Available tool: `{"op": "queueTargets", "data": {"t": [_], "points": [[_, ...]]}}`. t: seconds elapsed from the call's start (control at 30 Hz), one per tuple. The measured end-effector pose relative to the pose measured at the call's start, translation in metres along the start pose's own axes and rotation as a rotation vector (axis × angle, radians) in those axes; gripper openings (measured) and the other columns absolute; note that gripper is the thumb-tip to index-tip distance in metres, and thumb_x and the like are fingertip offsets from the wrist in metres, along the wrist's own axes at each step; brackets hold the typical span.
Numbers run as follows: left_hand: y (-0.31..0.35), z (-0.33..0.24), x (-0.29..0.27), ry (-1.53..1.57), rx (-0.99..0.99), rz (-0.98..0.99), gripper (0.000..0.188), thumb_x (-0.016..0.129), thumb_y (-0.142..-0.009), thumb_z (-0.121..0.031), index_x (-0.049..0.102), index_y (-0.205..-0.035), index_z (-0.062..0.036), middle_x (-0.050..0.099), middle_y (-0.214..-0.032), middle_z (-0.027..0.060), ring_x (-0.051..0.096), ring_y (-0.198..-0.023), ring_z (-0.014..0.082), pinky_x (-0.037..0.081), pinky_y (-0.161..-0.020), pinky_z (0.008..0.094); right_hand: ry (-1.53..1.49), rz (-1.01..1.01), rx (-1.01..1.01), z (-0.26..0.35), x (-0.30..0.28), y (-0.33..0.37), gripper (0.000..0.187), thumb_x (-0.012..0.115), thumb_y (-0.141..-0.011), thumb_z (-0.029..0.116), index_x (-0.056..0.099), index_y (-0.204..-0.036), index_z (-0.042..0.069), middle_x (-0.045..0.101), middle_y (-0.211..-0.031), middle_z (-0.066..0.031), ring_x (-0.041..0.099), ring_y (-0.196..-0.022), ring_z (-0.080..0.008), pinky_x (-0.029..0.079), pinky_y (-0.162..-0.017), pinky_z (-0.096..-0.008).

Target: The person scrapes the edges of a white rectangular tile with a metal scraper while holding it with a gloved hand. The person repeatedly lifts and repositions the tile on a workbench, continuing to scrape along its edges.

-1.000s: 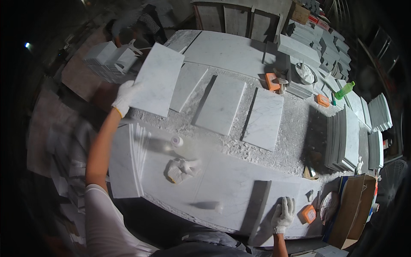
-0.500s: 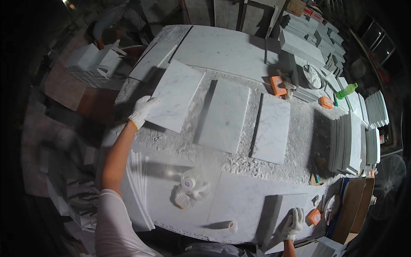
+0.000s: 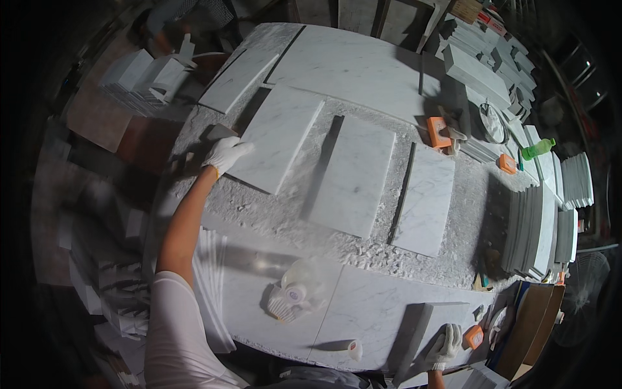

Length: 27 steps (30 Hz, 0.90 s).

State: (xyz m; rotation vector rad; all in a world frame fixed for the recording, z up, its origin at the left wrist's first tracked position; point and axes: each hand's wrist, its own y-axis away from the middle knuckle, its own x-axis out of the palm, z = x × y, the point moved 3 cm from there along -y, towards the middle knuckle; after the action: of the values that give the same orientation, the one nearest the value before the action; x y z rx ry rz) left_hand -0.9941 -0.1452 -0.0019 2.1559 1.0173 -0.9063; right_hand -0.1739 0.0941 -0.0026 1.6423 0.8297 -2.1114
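Observation:
My left hand, in a white knitted glove with a yellow cuff, rests on the left edge of a pale grey-veined marble slab. Its fingers are stretched over the slab's surface. Two more marble slabs lie to the right, a middle slab and a narrower slab, all on a bed of white grit. At the lower right my gloved right hand lies flat, fingers extended, on a thick marble piece; whether that is one block or several layers, I cannot tell.
A clear plastic bottle lies beside a crumpled white glove. An orange block sits by my right hand, another orange block farther back. Stacked slabs and a green bottle stand right. A person works far left.
The left slab has settled flatter onto the grit. My left hand has shifted from gripping its edge to lying over it. The view has swung slightly; my right hand stays on the thick piece.

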Motion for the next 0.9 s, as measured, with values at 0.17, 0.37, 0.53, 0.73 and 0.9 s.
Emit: {"op": "queueTargets", "data": {"t": [0.17,0.37,0.53,0.73,0.9], "points": [[0.012,-0.033,-0.029,-0.203,0.111,-0.151,0.036,0.067,-0.094,-0.035,0.072,-0.110,-0.0029,0.072,-0.101,0.0175,0.068,-0.096,0.0294,0.051,-0.087,0.0378,-0.066,-0.033,-0.002,0.003,-0.002,-0.002,0.032,0.058,-0.101,0.017,0.069,-0.128,0.003,0.066,-0.131,-0.0195,0.059,-0.127,-0.0403,0.043,-0.112,-0.0503],[0.045,-0.102,-0.100,-0.042,0.260,-0.544,0.035,0.065,-0.097,-0.028,0.070,-0.121,-0.0033,0.072,-0.111,0.0108,0.069,-0.099,0.0252,0.052,-0.085,0.0349,-0.114,-0.084,-0.051,0.009,-0.006,-0.005,0.029,0.058,-0.096,0.009,0.069,-0.122,0.001,0.067,-0.124,-0.0211,0.061,-0.121,-0.0439,0.047,-0.105,-0.0516],[0.134,-0.182,-0.105,0.478,0.235,-0.401,0.036,0.065,-0.102,-0.027,0.068,-0.131,-0.0063,0.071,-0.109,-0.0001,0.063,-0.087,0.0087,0.052,-0.075,0.0254,-0.258,-0.089,-0.023,0.012,-0.009,-0.009,0.030,0.059,-0.093,0.012,0.071,-0.119,0.004,0.068,-0.122,-0.0200,0.063,-0.119,-0.0429,0.049,-0.102,-0.0504],[0.332,-0.285,-0.079,0.561,0.498,-0.272,0.037,0.059,-0.107,-0.020,0.064,-0.132,0.0063,0.072,-0.112,0.0126,0.069,-0.094,0.0148,0.055,-0.082,0.0247,-0.139,0.080,-0.055,0.010,-0.019,-0.012,0.034,0.064,-0.097,0.016,0.069,-0.129,0.005,0.064,-0.137,-0.0190,0.055,-0.133,-0.0418,0.044,-0.112,-0.0499],[0.469,-0.347,-0.002,-0.196,0.787,-0.061,0.027,0.055,-0.098,-0.019,0.068,-0.084,-0.0009,0.072,-0.091,0.0136,0.067,-0.086,0.0301,0.052,-0.077,0.0401,-0.068,0.329,-0.260,0.030,-0.034,0.012,0.053,0.057,-0.098,0.045,0.055,-0.143,0.016,0.051,-0.148,-0.0085,0.040,-0.144,-0.0374,0.026,-0.120,-0.0588]]}}
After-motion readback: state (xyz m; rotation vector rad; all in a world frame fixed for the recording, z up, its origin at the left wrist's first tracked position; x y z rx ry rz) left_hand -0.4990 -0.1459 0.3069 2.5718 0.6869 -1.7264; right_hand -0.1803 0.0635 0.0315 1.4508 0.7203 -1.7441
